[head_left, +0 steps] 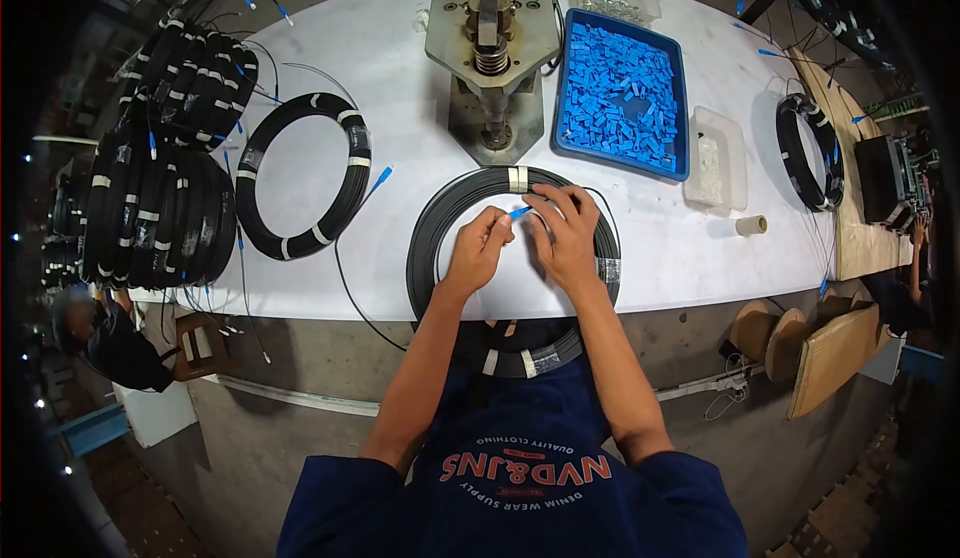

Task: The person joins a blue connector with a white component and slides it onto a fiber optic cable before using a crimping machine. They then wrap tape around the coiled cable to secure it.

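Observation:
A small blue fibre-optic connector (pixel 519 213) sits between my two hands, above the inside of a black cable coil (pixel 428 248). My left hand (pixel 478 248) is closed, with thumb and forefinger pinching the connector's left end. At its right end, my right hand (pixel 566 233) has bent fingers closing on the connector; the fingertips partly hide it. The coil is bound with white tape and overhangs the table's front edge towards my body. Another blue connector (pixel 381 179) on a thin black cable lies left of the coil.
A metal press (pixel 493 88) stands behind the coil. A blue tray (pixel 684 148) of small blue parts and a clear plastic box (pixel 735 173) are at right, near a tape roll (pixel 751 225). Another coil (pixel 253 208) and stacked coils (pixel 165 218) lie left. People are at both sides.

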A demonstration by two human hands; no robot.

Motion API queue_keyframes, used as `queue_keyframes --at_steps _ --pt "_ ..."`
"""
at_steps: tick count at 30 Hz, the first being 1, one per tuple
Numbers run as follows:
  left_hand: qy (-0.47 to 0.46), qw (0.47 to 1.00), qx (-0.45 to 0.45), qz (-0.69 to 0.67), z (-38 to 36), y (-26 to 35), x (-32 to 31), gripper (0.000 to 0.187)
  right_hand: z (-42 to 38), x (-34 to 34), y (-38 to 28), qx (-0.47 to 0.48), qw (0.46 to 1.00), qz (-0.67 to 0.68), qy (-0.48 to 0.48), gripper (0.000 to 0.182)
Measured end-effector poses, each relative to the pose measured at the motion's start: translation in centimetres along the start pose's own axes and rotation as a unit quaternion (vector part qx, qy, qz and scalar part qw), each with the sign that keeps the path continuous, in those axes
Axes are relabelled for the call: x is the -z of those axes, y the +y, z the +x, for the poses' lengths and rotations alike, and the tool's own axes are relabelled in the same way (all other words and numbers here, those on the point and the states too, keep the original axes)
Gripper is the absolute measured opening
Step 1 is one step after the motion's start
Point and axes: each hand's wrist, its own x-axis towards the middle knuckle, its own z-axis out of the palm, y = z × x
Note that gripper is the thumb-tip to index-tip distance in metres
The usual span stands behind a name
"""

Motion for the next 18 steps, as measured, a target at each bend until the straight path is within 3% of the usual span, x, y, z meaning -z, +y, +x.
queue_keyframes --at_steps 5,8,11,18 --pt "0.016 0.994 -0.025 0.106 0.1 0.0 0.1 0.019 -0.2 -0.6 1.3 0.026 0.999 -0.015 -0.033 0.012" --pt "0.087 0.993 -0.076 0.008 0.4 0.1 -0.8 0.022 -0.2 -0.5 1.3 0.01 0.999 0.002 -0.036 0.01" --pt "0.084 0.987 -0.122 0.067 0.4 0.7 -0.5 0.027 -0.1 -0.5 1.1 -0.001 0.999 0.001 -0.039 0.009" --pt "0.096 0.988 -0.08 0.092 0.3 1.1 -0.4 0.017 -0.1 -0.5 1.2 -0.001 0.999 0.009 -0.043 0.008"
